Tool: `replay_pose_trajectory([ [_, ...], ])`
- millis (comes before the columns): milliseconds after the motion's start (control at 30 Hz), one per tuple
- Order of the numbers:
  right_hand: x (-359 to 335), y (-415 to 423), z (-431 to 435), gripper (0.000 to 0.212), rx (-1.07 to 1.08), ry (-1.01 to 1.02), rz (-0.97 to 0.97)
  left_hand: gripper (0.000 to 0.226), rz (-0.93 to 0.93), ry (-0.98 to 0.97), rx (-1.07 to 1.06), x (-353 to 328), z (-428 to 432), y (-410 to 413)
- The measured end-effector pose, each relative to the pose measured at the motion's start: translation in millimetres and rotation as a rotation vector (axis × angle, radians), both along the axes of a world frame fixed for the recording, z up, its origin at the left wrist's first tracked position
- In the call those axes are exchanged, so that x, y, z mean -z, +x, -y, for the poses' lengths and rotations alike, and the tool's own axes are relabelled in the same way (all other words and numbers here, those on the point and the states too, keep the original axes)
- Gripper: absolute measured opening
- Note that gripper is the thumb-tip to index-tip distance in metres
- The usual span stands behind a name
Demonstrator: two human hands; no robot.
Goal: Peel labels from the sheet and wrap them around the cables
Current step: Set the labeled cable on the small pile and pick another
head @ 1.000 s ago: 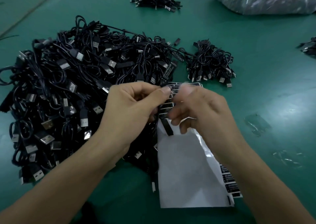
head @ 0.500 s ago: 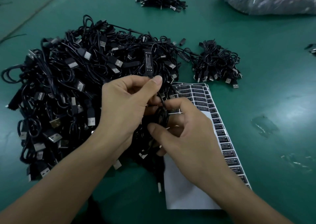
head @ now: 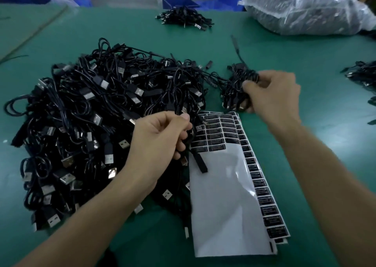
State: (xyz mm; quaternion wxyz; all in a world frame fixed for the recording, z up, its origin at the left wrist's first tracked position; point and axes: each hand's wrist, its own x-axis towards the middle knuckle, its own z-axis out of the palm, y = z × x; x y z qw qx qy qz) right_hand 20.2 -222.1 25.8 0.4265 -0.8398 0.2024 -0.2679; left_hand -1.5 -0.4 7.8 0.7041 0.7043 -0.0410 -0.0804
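At a green work table (head: 305,67), a label sheet (head: 219,201) is seen lying flat near the front edge, just right of a large heap of black USB cables (head: 87,114), whose edge overlaps the sheet's left side. Rows of black labels (head: 215,133) are left across the sheet's far end and in a single column down its right edge, while the middle is shown as bare, glossy white backing. The left hand (head: 158,140) is held at the heap's right edge with its fingers curled in and thumb pressed against them, and a black cable (head: 199,163) is pinched there, its flat dark end hanging below the fingers over the top of the sheet. The right hand (head: 272,95) is raised beyond the sheet's far corner, somewhat blurred, its fingers and thumb closed round a small bundle of cables (head: 236,87), from which one thin cable end is seen rising away. Farther back, another small pile of cables (head: 183,19) is set before blue bins (head: 179,2), and a large clear plastic bag (head: 305,8) is laid at the far right. More cables (head: 362,73) are seen at the right edge.
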Motion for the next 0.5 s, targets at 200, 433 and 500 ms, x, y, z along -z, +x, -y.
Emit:
replay_pose_trajectory([
  [200, -5, 58, 44, 0.030, 0.210, -0.117, -0.172, 0.031, -0.001, 0.009, 0.004, 0, -2, 3],
  [433, 8, 51, 32, 0.047, 0.178, -0.290, -0.224, 0.027, 0.009, 0.019, 0.021, -1, -2, 2],
  [500, 4, 43, 13, 0.038, 0.124, -0.412, -0.135, 0.027, 0.019, 0.029, 0.028, 0, -3, 2],
])
